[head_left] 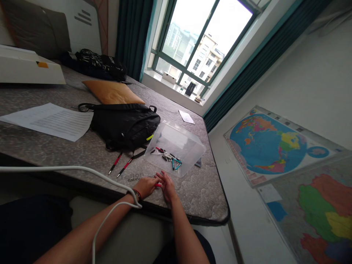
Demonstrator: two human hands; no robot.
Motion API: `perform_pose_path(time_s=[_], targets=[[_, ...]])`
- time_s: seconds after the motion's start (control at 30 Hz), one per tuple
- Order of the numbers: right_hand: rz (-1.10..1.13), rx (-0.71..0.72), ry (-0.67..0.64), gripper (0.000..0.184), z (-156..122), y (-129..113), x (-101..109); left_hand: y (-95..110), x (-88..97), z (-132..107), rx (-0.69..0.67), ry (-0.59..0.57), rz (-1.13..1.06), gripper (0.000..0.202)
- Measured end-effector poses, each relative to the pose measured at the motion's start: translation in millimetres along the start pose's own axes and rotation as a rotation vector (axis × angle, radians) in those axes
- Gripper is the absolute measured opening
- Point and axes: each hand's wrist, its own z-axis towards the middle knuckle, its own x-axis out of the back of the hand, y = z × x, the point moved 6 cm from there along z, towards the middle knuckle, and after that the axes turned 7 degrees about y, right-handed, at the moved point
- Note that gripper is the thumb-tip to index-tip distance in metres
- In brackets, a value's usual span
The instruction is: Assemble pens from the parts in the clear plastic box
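Note:
My left hand [147,186] and my right hand [168,187] meet over the front part of the mattress, fingertips touching. A small red piece [158,185], apparently part of a pen, shows between them; the fingers hide the rest. My left fingers are closed around it, and my right fingers are bent against the same spot. Just beyond the hands is a clear plastic box [189,154], tilted in view, with loose pen parts [172,158] in black, white, red and teal. Left of the box lie two red-and-black pens [115,163], side by side and apart.
A black backpack [126,126] lies behind the pens, with an orange cushion [114,92] behind it and a printed sheet [52,121] to its left. A white cable [82,168] crosses over my left forearm. The mattress edge [198,221] runs close below my hands.

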Motion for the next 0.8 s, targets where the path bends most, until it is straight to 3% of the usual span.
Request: perform_pose_path(time_s=[0.13,0.33,0.8], targets=[[0.026,0.071,0.090,0.039,3,2,5,2,4.3,0,0.021,0.012,0.008,0.029],[-0.307,0.251,0.239,0.030,7,4,4,0,6.4,-1,0.083,0.004,0.040,0.033],[-0.444,0.218,0.234,0.040,11,9,1,-4,5.3,0,0.153,-0.022,0.079,0.026]])
